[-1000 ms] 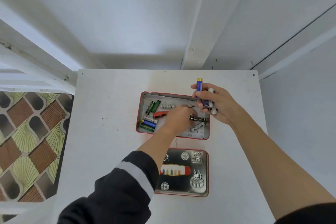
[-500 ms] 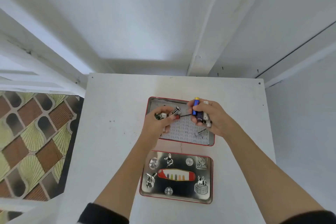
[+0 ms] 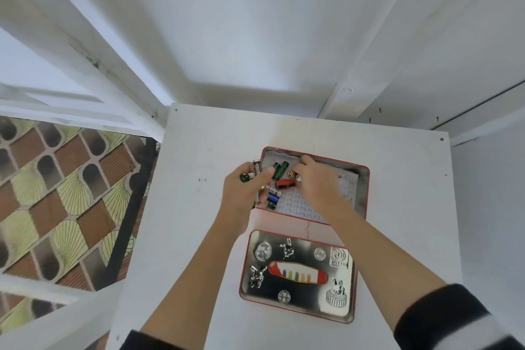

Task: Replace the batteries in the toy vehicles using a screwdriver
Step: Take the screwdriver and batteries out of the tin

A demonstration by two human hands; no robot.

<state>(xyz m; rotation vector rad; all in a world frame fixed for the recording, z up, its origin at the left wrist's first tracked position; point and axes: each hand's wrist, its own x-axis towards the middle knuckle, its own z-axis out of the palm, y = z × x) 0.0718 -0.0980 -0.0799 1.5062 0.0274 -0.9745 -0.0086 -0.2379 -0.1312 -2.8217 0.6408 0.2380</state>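
Batteries [image 3: 279, 169] lie in the open tin [image 3: 362, 196] on the desk [image 3: 181, 207], partly hidden by your hands. Left hand [image 3: 244, 193] grips several batteries; right hand [image 3: 318, 182] reaches in, grip unclear.

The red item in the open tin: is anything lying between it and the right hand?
Nothing visible: the right hand is directly beside the red item, with its fingertips hidden from this view.
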